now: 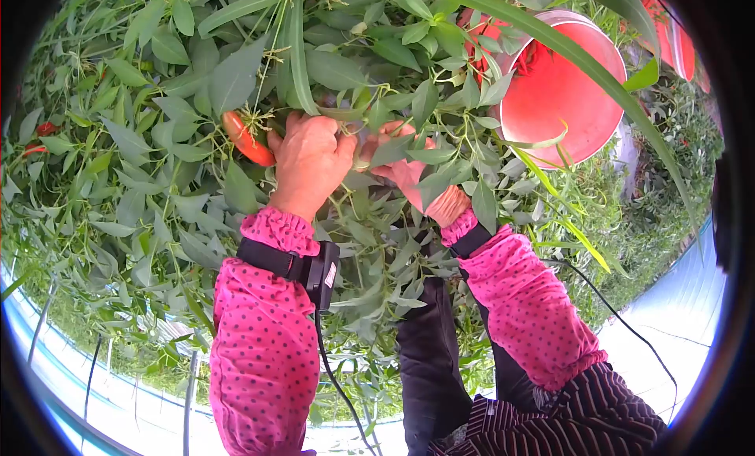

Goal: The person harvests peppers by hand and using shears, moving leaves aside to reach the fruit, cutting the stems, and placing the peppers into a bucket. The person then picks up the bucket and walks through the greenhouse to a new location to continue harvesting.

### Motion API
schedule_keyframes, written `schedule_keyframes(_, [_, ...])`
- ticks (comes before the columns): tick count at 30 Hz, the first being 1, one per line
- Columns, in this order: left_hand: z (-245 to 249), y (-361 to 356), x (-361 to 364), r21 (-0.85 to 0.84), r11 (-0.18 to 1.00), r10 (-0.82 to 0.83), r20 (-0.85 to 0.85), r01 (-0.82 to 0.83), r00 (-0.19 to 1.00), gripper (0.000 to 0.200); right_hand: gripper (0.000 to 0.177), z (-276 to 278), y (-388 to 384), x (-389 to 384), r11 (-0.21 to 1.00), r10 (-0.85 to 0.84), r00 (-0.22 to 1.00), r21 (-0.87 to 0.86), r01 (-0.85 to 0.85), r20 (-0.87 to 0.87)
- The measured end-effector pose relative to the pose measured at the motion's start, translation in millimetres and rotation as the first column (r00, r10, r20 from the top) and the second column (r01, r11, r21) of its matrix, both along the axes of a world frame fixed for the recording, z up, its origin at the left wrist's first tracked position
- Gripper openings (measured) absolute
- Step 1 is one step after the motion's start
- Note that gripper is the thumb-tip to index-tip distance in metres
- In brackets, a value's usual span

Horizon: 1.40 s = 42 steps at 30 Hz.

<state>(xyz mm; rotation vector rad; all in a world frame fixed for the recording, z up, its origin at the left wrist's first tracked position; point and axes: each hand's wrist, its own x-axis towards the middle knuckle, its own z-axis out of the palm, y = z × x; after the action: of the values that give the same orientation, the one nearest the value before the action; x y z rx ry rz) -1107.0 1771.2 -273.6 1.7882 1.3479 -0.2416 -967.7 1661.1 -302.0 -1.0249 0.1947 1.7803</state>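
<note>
Deep among the leaves of a pepper plant [336, 69], my left hand [308, 163] is closed with its fingers curled. What it grips is hidden. A plump orange-red pepper [249, 140] hangs just left of it, its lower end close to my knuckles. Partly covered by leaves, my right hand [403, 171] is close beside the left one. Its fingers are bent inward, and whatever lies between them cannot be made out.
A red bucket [562, 102] with a pale rim stands at the upper right, a few red peppers [539, 59] inside. Long grass blades [586, 70] cross in front of it. More red peppers [46, 129] show at far left. A black cable [621, 318] trails from my right sleeve.
</note>
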Motion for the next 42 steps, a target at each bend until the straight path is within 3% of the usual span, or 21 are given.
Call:
schedule_keyframes(2, [-10.2, -4.9, -6.9, -0.109, 0.974, 0.216, 0.154, -0.201, 0.964, 0.024, 0.032, -4.0, 1.2, 0.1, 0.998, -0.037, 0.996, -0.058, 0.032, -0.079])
schedule_keyframes(5, [-25.5, -7.7, -17.3, -0.289, 0.935, 0.284, 0.256, -0.207, 0.924, 0.021, 0.039, -4.6, 2.2, -1.0, 0.994, -0.075, 0.991, -0.089, 0.066, -0.107])
schedule_keyframes(8, [-35.0, -13.1, -21.7, -0.357, 0.922, 0.239, 0.220, -0.149, 0.946, 0.016, 0.047, 5.1, 8.8, -2.1, 0.991, 0.123, 0.988, -0.062, -0.118, 0.097])
schedule_keyframes(11, [0.5, 17.3, -6.6, -0.510, 0.860, 0.127, 0.164, -0.026, 0.978, 0.019, 0.043, -15.8, -4.5, -3.1, 0.995, -0.083, 0.975, 0.028, 0.091, -0.207])
schedule_keyframes(14, [-19.4, -1.0, -21.7, -0.026, 0.998, -0.046, 0.211, 0.053, 0.976, 0.022, 0.031, -12.3, 2.3, -0.3, 0.994, -0.008, 0.996, -0.106, -0.002, -0.093])
schedule_keyframes(15, [-12.9, 0.7, -20.3, -0.020, 0.997, -0.072, 0.152, 0.076, 0.986, 0.026, 0.028, -11.0, 3.6, 0.9, 0.988, 0.020, 0.998, -0.154, -0.028, -0.057])
schedule_keyframes(18, [-13.0, -6.8, -18.7, 0.008, 0.998, -0.055, -0.017, 0.055, 0.998, 0.024, 0.024, -14.0, 12.5, -16.3, 0.981, 0.192, 0.911, -0.089, -0.171, 0.365])
schedule_keyframes(19, [-5.3, -9.8, -9.8, 0.158, 0.985, -0.064, -0.034, 0.068, 0.997, 0.019, 0.022, -25.8, 9.9, -23.5, 0.990, 0.064, 0.948, -0.137, -0.021, 0.311])
schedule_keyframes(22, [3.3, -11.6, -2.7, 0.117, 0.993, -0.026, -0.066, 0.033, 0.997, 0.019, 0.021, -48.5, 13.6, -45.4, 0.977, -0.084, 0.638, 0.190, -0.099, 0.766])
schedule_keyframes(23, [1.3, -14.2, -1.2, 0.148, 0.989, 0.014, -0.067, -0.004, 0.998, 0.020, 0.015, -46.2, 9.7, -41.7, 0.963, 0.165, 0.433, -0.050, -0.264, 0.886])
schedule_keyframes(26, [-0.9, -16.2, -2.6, 0.156, 0.985, 0.092, -0.091, -0.077, 0.992, 0.021, 0.016, -26.1, 31.9, -43.8, 0.941, 0.330, 0.713, -0.152, -0.304, 0.618])
schedule_keyframes(27, [-2.2, -16.0, -2.4, 0.199, 0.975, 0.114, -0.051, -0.102, 0.992, 0.020, 0.020, -25.0, 35.5, -54.1, 0.986, 0.157, 0.638, -0.080, -0.148, 0.754])
schedule_keyframes(30, [-4.1, -14.3, -4.8, 0.257, 0.950, 0.172, 0.038, -0.176, 0.984, 0.020, 0.023, -11.5, 49.8, -52.3, 0.787, 0.477, 0.109, -0.369, -0.494, 0.872])
schedule_keyframes(34, [-3.4, -11.6, -11.6, 0.169, 0.949, 0.258, 0.063, -0.265, 0.964, 0.019, 0.030, -22.4, 42.4, -68.1, 0.830, 0.500, 0.297, -0.351, -0.434, 0.814])
schedule_keyframes(35, [-6.3, -10.5, -17.7, 0.191, 0.957, 0.199, 0.106, -0.217, 0.974, 0.019, 0.039, -13.7, 45.1, -69.6, 0.809, 0.496, 0.149, -0.394, -0.436, 0.855])
schedule_keyframes(36, [-9.7, -8.6, -25.2, 0.217, 0.962, 0.139, 0.145, -0.169, 0.980, 0.019, 0.046, -2.0, 44.7, -73.0, 0.822, 0.552, 0.268, -0.461, -0.333, 0.790])
schedule_keyframes(37, [-8.0, -3.4, -27.6, 0.023, 0.946, 0.321, 0.089, -0.325, 0.943, 0.018, 0.042, -5.6, 45.1, -74.3, 0.823, 0.543, 0.286, -0.435, -0.365, 0.789])
schedule_keyframes(38, [-19.2, -4.9, -41.3, 0.216, 0.976, 0.004, 0.129, -0.032, 0.992, 0.016, 0.038, -10.0, 45.6, -75.0, 0.823, 0.536, 0.304, -0.406, -0.398, 0.788])
schedule_keyframes(39, [-11.6, -1.9, -33.7, 0.032, 0.961, 0.260, 0.220, -0.274, 0.940, 0.016, 0.035, -7.4, 49.1, -70.6, 0.827, 0.520, 0.309, -0.379, -0.415, 0.796])
schedule_keyframes(40, [-3.4, 1.3, -27.6, -0.165, 0.862, 0.507, 0.259, -0.479, 0.822, 0.015, 0.031, 0.4, 55.5, -64.0, 0.832, 0.501, 0.314, -0.349, -0.431, 0.806])
schedule_keyframes(42, [-10.5, 0.8, -27.9, -0.200, 0.848, 0.525, 0.185, -0.492, 0.831, 0.016, 0.025, 2.0, 60.7, -60.4, 0.855, 0.455, 0.367, -0.282, -0.436, 0.811])
